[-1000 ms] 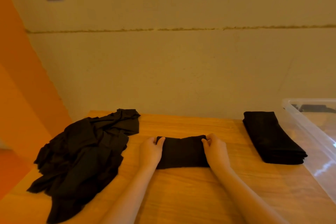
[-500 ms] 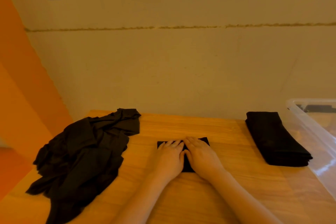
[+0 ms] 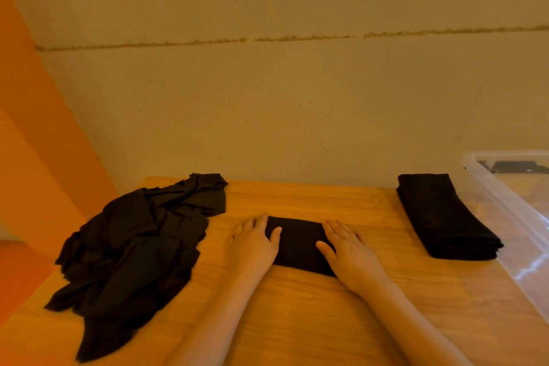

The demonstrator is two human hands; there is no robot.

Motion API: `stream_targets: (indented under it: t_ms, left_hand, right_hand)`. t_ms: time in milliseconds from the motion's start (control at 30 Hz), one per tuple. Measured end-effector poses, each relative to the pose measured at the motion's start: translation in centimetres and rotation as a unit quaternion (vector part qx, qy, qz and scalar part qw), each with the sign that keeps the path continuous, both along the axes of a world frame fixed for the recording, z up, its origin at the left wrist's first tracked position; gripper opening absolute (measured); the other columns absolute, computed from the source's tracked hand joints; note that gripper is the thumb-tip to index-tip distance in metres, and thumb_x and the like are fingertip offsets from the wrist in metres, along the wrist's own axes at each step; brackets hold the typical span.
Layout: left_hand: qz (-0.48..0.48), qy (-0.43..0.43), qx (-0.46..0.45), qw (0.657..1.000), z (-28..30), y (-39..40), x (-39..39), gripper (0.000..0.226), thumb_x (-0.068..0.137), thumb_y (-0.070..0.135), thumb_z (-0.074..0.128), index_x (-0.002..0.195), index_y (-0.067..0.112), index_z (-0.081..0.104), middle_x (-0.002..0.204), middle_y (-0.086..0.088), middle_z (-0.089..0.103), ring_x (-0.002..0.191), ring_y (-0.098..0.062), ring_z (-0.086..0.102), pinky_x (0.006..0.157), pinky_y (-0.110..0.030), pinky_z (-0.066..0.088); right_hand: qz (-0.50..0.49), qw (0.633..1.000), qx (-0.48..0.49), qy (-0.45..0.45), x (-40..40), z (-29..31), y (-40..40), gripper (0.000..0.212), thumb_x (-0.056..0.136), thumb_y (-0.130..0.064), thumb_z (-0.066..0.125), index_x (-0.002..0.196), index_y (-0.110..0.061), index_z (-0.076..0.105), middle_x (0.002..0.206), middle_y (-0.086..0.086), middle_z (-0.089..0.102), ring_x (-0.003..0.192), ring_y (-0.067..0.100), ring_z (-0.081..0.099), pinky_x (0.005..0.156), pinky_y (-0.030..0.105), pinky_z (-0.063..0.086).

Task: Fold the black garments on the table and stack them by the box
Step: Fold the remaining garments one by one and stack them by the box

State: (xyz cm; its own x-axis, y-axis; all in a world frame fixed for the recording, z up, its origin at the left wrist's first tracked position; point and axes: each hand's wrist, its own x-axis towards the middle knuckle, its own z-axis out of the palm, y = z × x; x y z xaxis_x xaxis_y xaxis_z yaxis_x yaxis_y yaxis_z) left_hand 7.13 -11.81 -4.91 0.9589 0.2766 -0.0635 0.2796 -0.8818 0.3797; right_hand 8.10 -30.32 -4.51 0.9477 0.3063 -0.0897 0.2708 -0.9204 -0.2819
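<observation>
A small folded black garment (image 3: 300, 242) lies flat in the middle of the wooden table (image 3: 297, 321). My left hand (image 3: 255, 245) presses flat on its left end with fingers straight. My right hand (image 3: 347, 249) presses flat on its right end, thumb on the cloth. A heap of unfolded black garments (image 3: 139, 246) sprawls over the table's left side. A neat stack of folded black garments (image 3: 442, 217) sits at the right, right beside the clear plastic box (image 3: 511, 217).
The clear box runs along the table's right edge, with something dark inside at its far end (image 3: 517, 166). A pale wall stands just behind the table. An orange wall and floor lie to the left.
Half a second ago both hands were together on the middle of the folded garment. They have slid apart to its two ends, uncovering the middle.
</observation>
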Motion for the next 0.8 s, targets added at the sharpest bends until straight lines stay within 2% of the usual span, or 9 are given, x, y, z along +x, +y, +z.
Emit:
stream_targets:
  t_ms: [100, 200, 267, 367, 400, 467, 567, 633, 800]
  left_hand:
    - [0.089, 0.017, -0.025, 0.996, 1.0, 0.0, 0.1, 0.061, 0.088, 0.06, 0.046, 0.127, 0.014, 0.048, 0.116, -0.003, 0.055, 0.107, -0.018, 0.054, 0.08, -0.026, 0.048]
    - [0.107, 0.053, -0.118, 0.986, 2.0, 0.1, 0.4, 0.043, 0.089, 0.055, 0.05, 0.09, 0.013, 0.059, 0.072, 0.003, 0.05, 0.069, -0.011, 0.052, 0.05, -0.02, 0.034]
    - [0.114, 0.069, -0.186, 0.973, 3.1, 0.5, 0.6, 0.038, 0.091, 0.049, 0.052, 0.083, 0.013, 0.058, 0.07, 0.001, 0.048, 0.075, -0.016, 0.056, 0.057, -0.022, 0.035]
    - [0.153, 0.079, -0.3, 0.938, 4.9, 0.8, 0.8, 0.045, 0.092, 0.037, 0.056, 0.123, 0.005, 0.052, 0.113, -0.008, 0.056, 0.118, -0.027, 0.05, 0.079, -0.028, 0.038]
    - [0.167, 0.08, -0.356, 0.916, 5.4, 0.8, 0.8, 0.05, 0.091, 0.032, 0.059, 0.13, 0.003, 0.046, 0.127, -0.012, 0.052, 0.123, -0.028, 0.046, 0.082, -0.03, 0.038]
    - [0.173, 0.096, -0.438, 0.877, 5.7, 1.2, 1.5, 0.049, 0.088, 0.024, 0.064, 0.128, 0.003, 0.046, 0.125, -0.014, 0.052, 0.116, -0.028, 0.051, 0.078, -0.031, 0.044]
    - [0.136, 0.156, -0.434, 0.877, 6.5, 1.6, 2.4, 0.033, 0.085, 0.031, 0.068, 0.106, 0.009, 0.055, 0.091, -0.007, 0.053, 0.075, -0.019, 0.054, 0.059, -0.026, 0.041]
    - [0.118, 0.18, -0.409, 0.887, 6.9, 1.4, 2.9, 0.03, 0.084, 0.035, 0.068, 0.097, 0.012, 0.055, 0.084, -0.006, 0.05, 0.064, -0.016, 0.049, 0.056, -0.026, 0.037]
    - [0.103, 0.168, -0.395, 0.897, 6.7, 0.3, 3.9, 0.051, 0.087, 0.026, 0.065, 0.132, 0.008, 0.049, 0.129, -0.01, 0.051, 0.114, -0.027, 0.051, 0.091, -0.037, 0.046]
  right_hand:
    - [-0.015, 1.0, 0.0, -0.005, -0.5, -0.1, -0.3, 0.065, 0.093, -0.056, 0.016, 0.149, -0.022, 0.006, 0.157, -0.005, 0.008, 0.144, 0.009, 0.003, 0.117, 0.036, 0.003]
    - [-0.019, 1.0, 0.012, -0.013, -0.8, -0.2, -0.2, 0.1, 0.061, -0.068, -0.012, 0.149, -0.022, 0.005, 0.157, -0.004, 0.007, 0.143, 0.009, 0.003, 0.117, 0.036, 0.004]
    - [-0.02, 0.999, 0.018, -0.017, -0.8, -0.3, -0.2, 0.109, 0.052, -0.067, -0.017, 0.149, -0.022, 0.005, 0.157, -0.004, 0.006, 0.143, 0.009, 0.003, 0.117, 0.037, 0.004]
    - [-0.015, 0.999, 0.022, -0.022, -0.6, -0.4, -0.3, 0.111, 0.051, -0.069, -0.021, 0.148, -0.021, 0.003, 0.157, -0.004, 0.005, 0.143, 0.009, 0.002, 0.116, 0.037, 0.003]
    - [-0.013, 0.999, 0.02, -0.026, -0.7, -0.5, -0.4, 0.114, 0.049, -0.071, -0.024, 0.148, -0.021, 0.003, 0.157, -0.004, 0.004, 0.143, 0.009, 0.001, 0.116, 0.037, 0.003]
    - [-0.011, 0.999, 0.018, -0.029, -0.7, -0.8, -0.4, 0.115, 0.049, -0.071, -0.026, 0.148, -0.021, 0.002, 0.157, -0.004, 0.004, 0.143, 0.009, 0.002, 0.116, 0.037, 0.004]
    - [-0.009, 0.999, 0.016, -0.029, -0.7, -0.9, -0.5, 0.111, 0.051, -0.069, -0.023, 0.148, -0.022, 0.003, 0.157, -0.004, 0.004, 0.143, 0.009, 0.002, 0.115, 0.035, 0.004]
    - [-0.009, 0.999, 0.021, -0.028, -0.6, -0.8, -0.5, 0.11, 0.051, -0.069, -0.022, 0.148, -0.022, 0.003, 0.157, -0.004, 0.004, 0.143, 0.009, 0.002, 0.115, 0.035, 0.003]
    - [-0.01, 0.999, 0.031, -0.021, -0.8, -0.8, -0.6, 0.111, 0.051, -0.068, -0.021, 0.148, -0.021, 0.001, 0.157, -0.004, 0.003, 0.143, 0.008, 0.001, 0.115, 0.034, 0.002]
